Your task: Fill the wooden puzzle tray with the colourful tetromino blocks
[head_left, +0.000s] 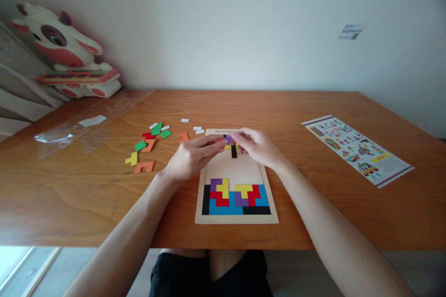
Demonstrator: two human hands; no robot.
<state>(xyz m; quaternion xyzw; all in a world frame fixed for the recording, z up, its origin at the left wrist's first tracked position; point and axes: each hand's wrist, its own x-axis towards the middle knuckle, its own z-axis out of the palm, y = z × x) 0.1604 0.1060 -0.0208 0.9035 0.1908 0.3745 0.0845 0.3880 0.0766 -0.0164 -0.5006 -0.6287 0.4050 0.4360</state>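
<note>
A wooden puzzle board (238,219) lies in front of me, its near end filled with red, blue, yellow, purple and black pieces. Both hands meet over its far end. My left hand (195,154) reaches in from the left with fingers stretched out, their tips by a purple piece (229,139). From the right comes my right hand (256,145), its thumb and fingers closed near the same piece; what they hold is hidden. Just below the fingertips lie a black piece (234,151) and a partly covered yellow piece (227,147).
Left of the board are loose orange (144,167), yellow (132,158), green (166,133) and red pieces, with small white slips (185,120). Clear plastic packaging (69,137) and a cow-shaped toy keyboard (78,76) are farther left. A printed sheet (358,151) lies right.
</note>
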